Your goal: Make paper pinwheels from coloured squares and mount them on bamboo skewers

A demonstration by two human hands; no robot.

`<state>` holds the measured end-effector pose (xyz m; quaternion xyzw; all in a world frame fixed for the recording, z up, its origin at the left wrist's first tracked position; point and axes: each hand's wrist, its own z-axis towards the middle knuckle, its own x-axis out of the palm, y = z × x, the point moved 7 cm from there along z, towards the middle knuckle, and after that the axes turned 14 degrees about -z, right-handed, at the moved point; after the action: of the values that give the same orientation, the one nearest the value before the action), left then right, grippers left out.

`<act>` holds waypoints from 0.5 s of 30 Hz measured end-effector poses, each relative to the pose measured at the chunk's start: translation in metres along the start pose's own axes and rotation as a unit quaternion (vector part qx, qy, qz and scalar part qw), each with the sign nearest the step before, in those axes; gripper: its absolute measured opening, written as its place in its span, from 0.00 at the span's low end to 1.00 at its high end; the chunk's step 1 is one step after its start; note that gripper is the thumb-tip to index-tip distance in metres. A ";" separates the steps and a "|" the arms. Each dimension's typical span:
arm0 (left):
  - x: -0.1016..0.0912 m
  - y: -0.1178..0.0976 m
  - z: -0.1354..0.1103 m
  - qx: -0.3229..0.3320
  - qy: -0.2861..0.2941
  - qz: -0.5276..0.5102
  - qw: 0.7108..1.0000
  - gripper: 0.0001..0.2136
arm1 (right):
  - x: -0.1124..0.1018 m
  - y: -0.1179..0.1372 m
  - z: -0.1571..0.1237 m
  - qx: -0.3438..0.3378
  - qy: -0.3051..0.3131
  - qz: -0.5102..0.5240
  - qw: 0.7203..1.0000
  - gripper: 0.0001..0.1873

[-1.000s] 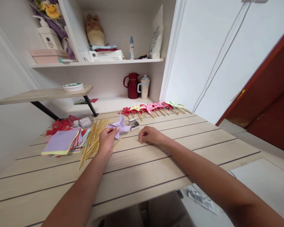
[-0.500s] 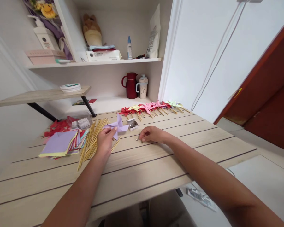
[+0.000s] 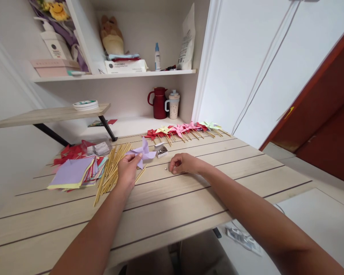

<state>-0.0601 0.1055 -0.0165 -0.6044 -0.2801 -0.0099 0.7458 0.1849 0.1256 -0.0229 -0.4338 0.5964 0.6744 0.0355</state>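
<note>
My left hand point(image 3: 127, 172) pinches a folded purple paper pinwheel point(image 3: 143, 152) just above a wooden slatted table point(image 3: 172, 198). My right hand point(image 3: 182, 163) rests on the table with its fingers curled beside a tiny pin point(image 3: 166, 168); whether it grips anything I cannot make out. A small open box of pins point(image 3: 161, 151) lies between the two hands, a little farther back. A pile of thin wooden sticks point(image 3: 112, 170) lies under and left of my left hand.
A stack of coloured paper squares point(image 3: 73, 173) lies at the left. Several finished pinwheels on sticks point(image 3: 186, 130) lie in a row along the table's far edge. Behind are a red jug point(image 3: 159, 103), a mug point(image 3: 174, 105) and shelves with boxes.
The view shifted slightly. My right hand's fingers have shuffled a little beside the pin; my left hand still holds the purple pinwheel in the same spot.
</note>
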 end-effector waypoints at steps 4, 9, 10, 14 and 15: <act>-0.001 0.002 0.001 -0.005 -0.002 -0.003 1.000 0.18 | 0.000 0.002 -0.001 -0.002 -0.009 -0.019 1.000 0.07; 0.000 0.001 0.000 -0.007 0.001 -0.003 1.000 0.18 | 0.000 0.004 -0.001 -0.003 -0.011 -0.031 0.999 0.07; 0.000 0.001 0.000 -0.007 0.002 -0.002 1.000 0.18 | 0.000 0.003 -0.001 -0.003 -0.012 -0.031 0.999 0.07; 0.000 0.001 0.000 -0.007 0.005 0.002 1.000 0.17 | -0.001 0.002 0.000 -0.002 -0.013 -0.025 1.000 0.08; 0.000 0.001 0.000 -0.007 0.005 0.001 1.000 0.17 | -0.001 0.001 0.000 0.000 -0.012 -0.024 1.000 0.09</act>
<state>-0.0602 0.1061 -0.0180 -0.6098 -0.2753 -0.0138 0.7431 0.1846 0.1255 -0.0216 -0.4398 0.5852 0.6787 0.0592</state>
